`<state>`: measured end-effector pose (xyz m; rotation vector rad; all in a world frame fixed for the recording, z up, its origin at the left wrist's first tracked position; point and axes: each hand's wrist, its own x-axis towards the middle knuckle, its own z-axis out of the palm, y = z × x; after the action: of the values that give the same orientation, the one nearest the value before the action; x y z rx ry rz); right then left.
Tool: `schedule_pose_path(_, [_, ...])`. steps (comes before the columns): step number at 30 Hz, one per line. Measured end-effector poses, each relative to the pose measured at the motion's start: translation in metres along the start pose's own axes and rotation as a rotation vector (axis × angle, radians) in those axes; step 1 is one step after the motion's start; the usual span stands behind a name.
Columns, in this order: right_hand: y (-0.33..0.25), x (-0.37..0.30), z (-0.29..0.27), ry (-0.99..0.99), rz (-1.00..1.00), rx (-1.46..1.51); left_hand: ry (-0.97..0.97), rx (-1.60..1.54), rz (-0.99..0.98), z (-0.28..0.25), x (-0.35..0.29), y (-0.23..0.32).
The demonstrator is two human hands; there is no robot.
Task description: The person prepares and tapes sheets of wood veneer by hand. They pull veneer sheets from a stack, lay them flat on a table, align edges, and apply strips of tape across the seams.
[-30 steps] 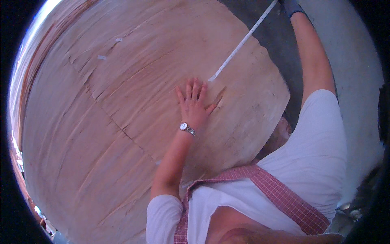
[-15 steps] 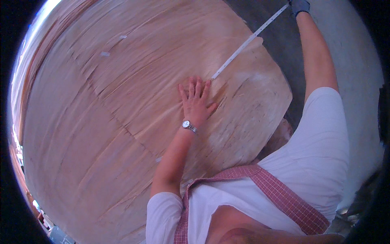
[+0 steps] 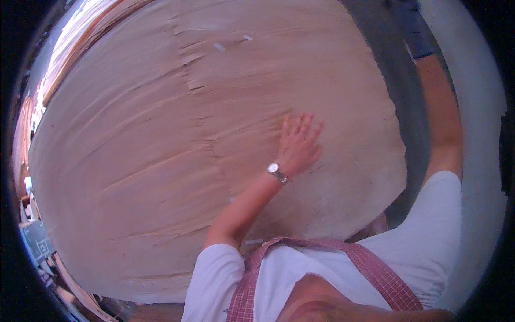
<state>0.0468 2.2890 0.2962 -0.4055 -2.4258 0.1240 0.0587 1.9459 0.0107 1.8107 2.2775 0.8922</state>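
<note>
- The pale brown sheet (image 3: 161, 129), wide and thin-looking, fills the middle of the view and reaches out to nine o'clock; its far edge is cut off at twelve.
- The left hand (image 3: 301, 144), bare, lies over the sheet, near the centre toward two o'clock, palm down with fingers spread apart. Its palm is hidden and the fingertips slightly blurred, so firm contact is hard to confirm.
- A wristwatch (image 3: 277, 172) sits on the left wrist, its dial too small to read.
- The right hand (image 3: 417, 29), in a dark blue glove, is beyond the sheet's edge toward two o'clock, dim and partly cut off; I cannot tell whether its fingers are spread or pinching.
- A thin pale sliver (image 3: 411, 52) shows beside the right wrist, too slight to identify.
- Two small pale strips (image 3: 219, 46) lie on the sheet between eleven and twelve.
- At eight o'clock, a greenish panel (image 3: 36, 241) is squeezed by the fisheye rim.
</note>
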Motion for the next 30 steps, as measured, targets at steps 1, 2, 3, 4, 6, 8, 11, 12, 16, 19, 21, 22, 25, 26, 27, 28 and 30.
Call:
schedule_pose_path(1, [-0.061, 0.009, 0.04, -0.113, 0.051, 0.173, 0.07, 0.08, -0.069, -0.016, 0.0, -0.031])
schedule_pose_path(2, [-0.09, -0.006, 0.02, -0.185, 0.182, 0.213, 0.122, 0.08, -0.002, -0.024, 0.013, -0.033])
schedule_pose_path(3, [-0.048, -0.015, 0.054, -0.203, 0.092, 0.762, 0.153, 0.064, -0.009, -0.027, 0.025, -0.045])
schedule_pose_path(4, [-0.124, 0.001, 0.067, -0.481, 0.085, 0.769, 0.21, 0.106, -0.141, -0.037, 0.018, -0.09])
schedule_pose_path(6, [-0.156, -0.006, 0.151, -0.378, 0.26, 0.917, 0.182, 0.137, -0.182, -0.052, 0.02, -0.122])
schedule_pose_path(8, [-0.168, -0.007, 0.21, -0.492, 0.289, 1.038, 0.021, 0.17, -0.105, -0.071, 0.02, -0.133])
schedule_pose_path(11, [-0.169, -0.012, 0.301, -0.649, 0.437, 1.182, 0.235, 0.281, -0.267, -0.081, 0.028, -0.17])
schedule_pose_path(12, [-0.163, -0.019, 0.326, -0.711, 0.493, 1.225, 0.279, 0.3, -0.36, -0.089, 0.031, -0.187])
schedule_pose_path(16, [-0.156, -0.042, 0.369, -0.891, 0.503, 0.978, 0.387, 0.431, -0.517, -0.118, 0.042, -0.247])
schedule_pose_path(19, [-0.151, -0.042, 0.371, -0.935, 0.469, 0.958, 0.378, 0.454, -0.415, -0.122, 0.065, -0.271])
schedule_pose_path(21, [-0.153, -0.042, 0.373, -0.944, 0.497, 1.017, 0.397, 0.446, -0.333, -0.121, 0.079, -0.284])
schedule_pose_path(22, [-0.155, -0.041, 0.374, -0.949, 0.51, 1.052, 0.404, 0.446, -0.294, -0.121, 0.084, -0.29])
schedule_pose_path(25, [-0.161, -0.039, 0.371, -0.941, 0.469, 0.979, 0.207, 0.502, -0.415, -0.113, 0.086, -0.306])
schedule_pose_path(26, [-0.155, -0.041, 0.373, -0.936, 0.489, 0.97, 0.21, 0.483, -0.4, -0.112, 0.09, -0.306])
schedule_pose_path(27, [-0.151, -0.041, 0.376, -0.933, 0.507, 0.962, 0.214, 0.465, -0.388, -0.111, 0.092, -0.306])
schedule_pose_path(28, [-0.147, -0.042, 0.378, -0.931, 0.523, 0.955, 0.218, 0.448, -0.377, -0.111, 0.093, -0.307])
schedule_pose_path(30, [-0.149, -0.043, 0.383, -0.912, 0.528, 1.021, 0.26, 0.418, -0.36, -0.113, 0.09, -0.312])
